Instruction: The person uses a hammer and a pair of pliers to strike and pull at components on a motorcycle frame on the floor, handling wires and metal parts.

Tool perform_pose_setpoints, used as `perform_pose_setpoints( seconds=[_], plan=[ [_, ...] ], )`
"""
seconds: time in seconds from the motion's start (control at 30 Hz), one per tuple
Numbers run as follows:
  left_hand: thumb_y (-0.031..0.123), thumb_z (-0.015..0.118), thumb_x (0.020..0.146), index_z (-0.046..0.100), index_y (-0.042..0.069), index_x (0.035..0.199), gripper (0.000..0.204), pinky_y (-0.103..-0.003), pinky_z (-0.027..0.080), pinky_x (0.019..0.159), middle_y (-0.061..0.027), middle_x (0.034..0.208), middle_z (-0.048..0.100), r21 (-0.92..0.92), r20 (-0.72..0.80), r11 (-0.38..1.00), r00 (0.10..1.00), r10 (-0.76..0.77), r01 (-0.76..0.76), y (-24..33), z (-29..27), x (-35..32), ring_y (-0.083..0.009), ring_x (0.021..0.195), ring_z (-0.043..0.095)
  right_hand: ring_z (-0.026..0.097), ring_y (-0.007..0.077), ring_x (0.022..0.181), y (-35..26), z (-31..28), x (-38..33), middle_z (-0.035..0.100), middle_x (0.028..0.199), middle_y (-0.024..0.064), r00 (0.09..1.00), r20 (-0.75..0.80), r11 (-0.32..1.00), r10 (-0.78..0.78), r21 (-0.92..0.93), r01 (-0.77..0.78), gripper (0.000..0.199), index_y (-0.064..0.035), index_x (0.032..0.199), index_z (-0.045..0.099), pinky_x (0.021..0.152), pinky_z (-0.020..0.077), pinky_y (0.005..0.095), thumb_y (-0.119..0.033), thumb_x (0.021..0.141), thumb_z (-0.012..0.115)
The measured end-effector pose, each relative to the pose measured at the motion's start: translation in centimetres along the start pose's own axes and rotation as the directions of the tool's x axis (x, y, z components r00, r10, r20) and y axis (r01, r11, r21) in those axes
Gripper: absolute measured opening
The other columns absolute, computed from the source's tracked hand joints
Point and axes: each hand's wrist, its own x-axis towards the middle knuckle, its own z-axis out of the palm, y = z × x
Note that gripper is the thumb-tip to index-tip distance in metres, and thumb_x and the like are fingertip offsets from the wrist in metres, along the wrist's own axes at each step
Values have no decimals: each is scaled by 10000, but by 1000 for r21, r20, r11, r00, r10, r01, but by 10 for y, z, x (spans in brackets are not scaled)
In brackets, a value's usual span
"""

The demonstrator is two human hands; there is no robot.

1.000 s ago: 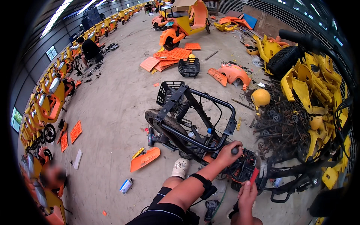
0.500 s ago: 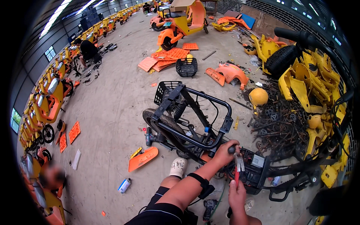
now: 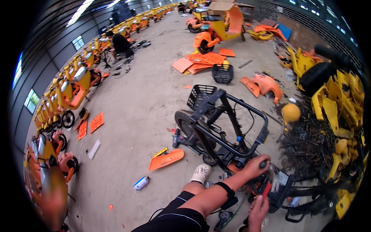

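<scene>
A stripped black bike frame (image 3: 228,127) with a front basket lies tilted on the concrete floor in front of me. My left hand (image 3: 255,165) is closed around a black part at the frame's rear end. My right hand (image 3: 258,208) sits lower, gripping a red-handled tool (image 3: 266,189) that points up toward the same spot. A black band wraps my left forearm. My white shoe (image 3: 201,173) rests beside the frame.
A heap of yellow panels and black scrap (image 3: 328,127) fills the right side. An orange panel (image 3: 167,159) and a spray can (image 3: 141,183) lie on the floor to the left. Rows of orange-yellow bikes (image 3: 65,92) line the left wall, where a person crouches far off.
My left hand slid back along the frame's rear and stays gripped there. My right hand with the red-handled tool dropped slightly lower, and the view came closer.
</scene>
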Motion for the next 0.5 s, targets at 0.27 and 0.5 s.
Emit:
perform_pose_setpoints(
  seconds=[0.27,0.5],
  plan=[
    [43,660,942,590,48,1081,155,-358,524,757,-122,919,645,-34,7,999,999,37,-37,-7,-4,-3,-275,812,661,376,34,466,40,12,8,409,579,-57,998,-28,986,-61,-157,56,307,-70,942,537,436,290,226,-337,1090,499],
    [34,668,933,590,53,1078,166,-359,533,735,-115,884,661,-19,-2,1000,1000,4,-4,-5,-6,3,-265,798,684,456,103,605,37,14,14,508,679,7,999,-48,984,8,-178,-17,336,-1,1014,573,560,378,299,-327,1078,521]
  ],
)
